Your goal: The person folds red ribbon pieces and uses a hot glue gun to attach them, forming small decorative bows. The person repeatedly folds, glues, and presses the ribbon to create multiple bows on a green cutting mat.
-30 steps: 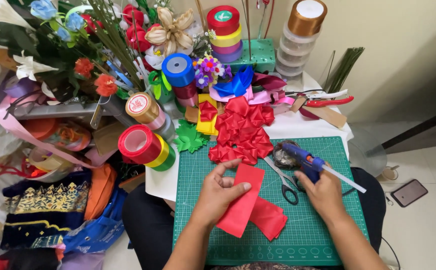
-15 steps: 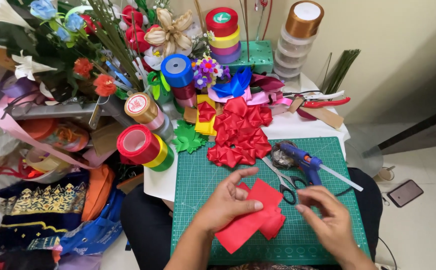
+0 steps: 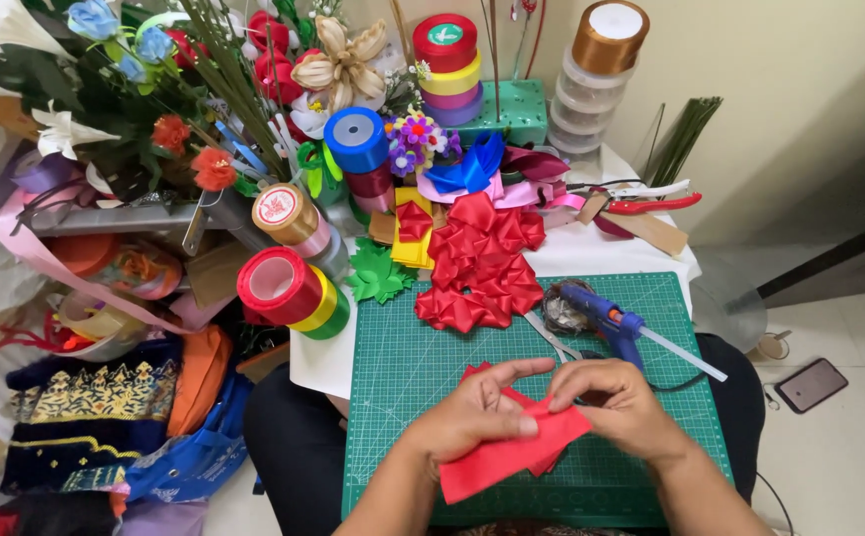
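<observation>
Left hand (image 3: 472,417) and right hand (image 3: 616,407) pinch red ribbon piece (image 3: 512,459), fingers closed on it; light, limp, likely slippery; hold near fold.

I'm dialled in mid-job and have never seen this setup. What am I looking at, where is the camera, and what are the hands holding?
There is no machine here: a person works with bare hands, and the one camera sits on their head, looking down. The left hand and right hand together pinch a red ribbon piece over a green cutting mat. On the mat lie a blue glue gun and a heap of folded red ribbon petals. Ribbon rolls and artificial flowers crowd the left side and back.
</observation>
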